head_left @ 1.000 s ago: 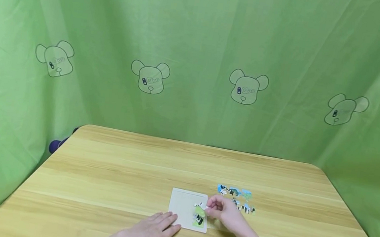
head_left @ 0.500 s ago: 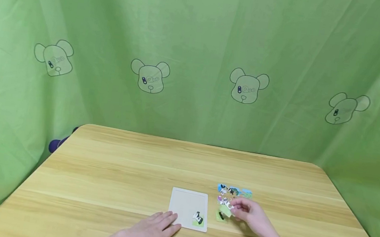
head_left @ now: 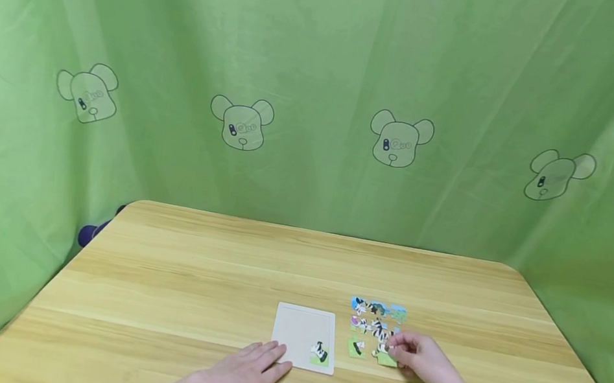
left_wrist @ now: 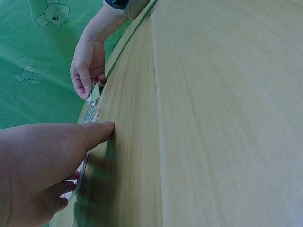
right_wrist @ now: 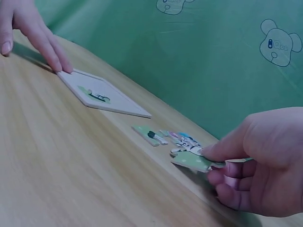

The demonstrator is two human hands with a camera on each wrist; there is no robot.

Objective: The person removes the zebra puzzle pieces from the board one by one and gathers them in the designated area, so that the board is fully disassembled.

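Observation:
My left hand (head_left: pixel 236 378) lies with its fingers extended, the fingertips touching the lower left corner of a white puzzle tray (head_left: pixel 293 333). One puzzle piece (head_left: pixel 321 352), with a black-and-white animal on green, sits in the tray's lower right corner. Between thumb and fingers, my right hand (head_left: pixel 427 364) pinches a green-bottomed puzzle piece (right_wrist: pixel 191 161) at the lower right of the loose pieces. In the right wrist view this piece is slightly tilted above the wood. Part of it is hidden by the fingers.
Loose puzzle pieces (head_left: pixel 379 309) with blue, striped and green prints lie right of the tray. A single green piece (head_left: pixel 357 347) lies between them and the tray. Green curtains (head_left: pixel 321 89) surround the wooden table (head_left: pixel 184 266).
My right hand has carried the green puzzle piece from above the tray, rightward and slightly down, to the loose pieces. The left hand has stayed on the tray's corner.

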